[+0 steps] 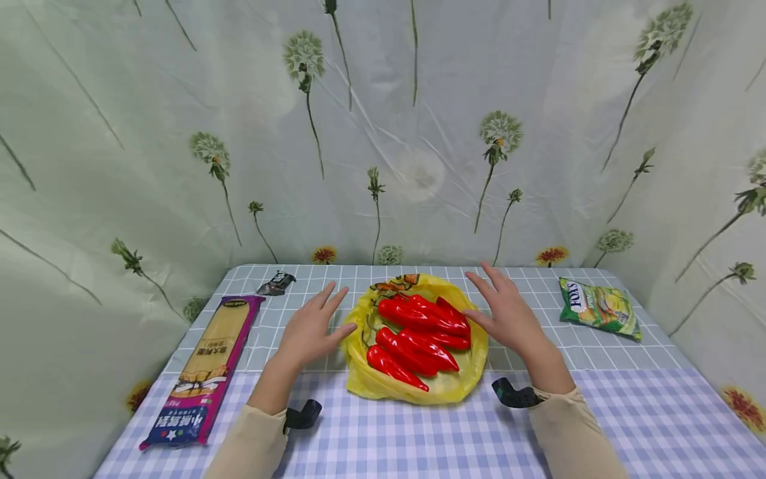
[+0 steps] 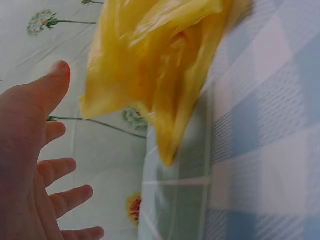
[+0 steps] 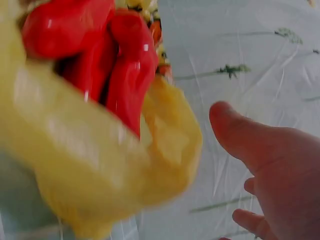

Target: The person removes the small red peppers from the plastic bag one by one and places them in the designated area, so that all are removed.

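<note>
Peppers [image 1: 419, 336], red, lie in a yellow bag [image 1: 413, 389] mid-bench [image 1: 383, 432]. Left hand [image 1: 311, 329] and right hand [image 1: 509, 313] flank it, fingers spread and released, grasping nothing. Pasta packet [image 1: 206, 369] far left, candy bag [image 1: 600, 307] right.

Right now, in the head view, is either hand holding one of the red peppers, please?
No, the left hand and right hand hover open on either side of the yellow bag where the red peppers lie.

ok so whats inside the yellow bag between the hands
Red peppers lie piled in the opened yellow bag, about six showing. Whatever sits beneath the pile is covered. Left hand and right hand flank the bag, both open.
</note>
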Demonstrator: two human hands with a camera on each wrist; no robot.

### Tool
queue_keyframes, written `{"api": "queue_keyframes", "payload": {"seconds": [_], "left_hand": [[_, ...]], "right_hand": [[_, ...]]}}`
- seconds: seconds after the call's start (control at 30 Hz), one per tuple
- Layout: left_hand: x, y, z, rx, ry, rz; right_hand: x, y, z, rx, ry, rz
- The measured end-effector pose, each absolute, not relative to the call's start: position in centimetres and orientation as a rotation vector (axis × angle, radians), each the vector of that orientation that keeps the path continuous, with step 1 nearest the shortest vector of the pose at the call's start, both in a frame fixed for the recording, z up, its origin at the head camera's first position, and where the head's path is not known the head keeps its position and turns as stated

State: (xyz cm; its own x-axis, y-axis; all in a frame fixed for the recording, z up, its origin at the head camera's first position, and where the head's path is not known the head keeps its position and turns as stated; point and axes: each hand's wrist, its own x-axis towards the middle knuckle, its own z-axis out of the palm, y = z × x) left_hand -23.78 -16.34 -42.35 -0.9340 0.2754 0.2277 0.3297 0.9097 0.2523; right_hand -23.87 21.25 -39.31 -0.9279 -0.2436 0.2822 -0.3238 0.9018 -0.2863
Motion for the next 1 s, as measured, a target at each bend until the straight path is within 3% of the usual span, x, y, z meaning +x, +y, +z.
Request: {"api": "queue_keyframes", "payload": {"seconds": [0.53, 1.0], "left_hand": [[-24.0, -15.1, -44.0, -0.543, -2.820, -1.062], [-24.4, -14.7, -45.4, -0.469, -2.695, -1.560]], "right_hand": [[-23.6, 14.6, -39.6, 0.596, -2.774, 0.622], [-24.1, 12.4, -40.6, 0.686, -2.836, 0.589]]}}
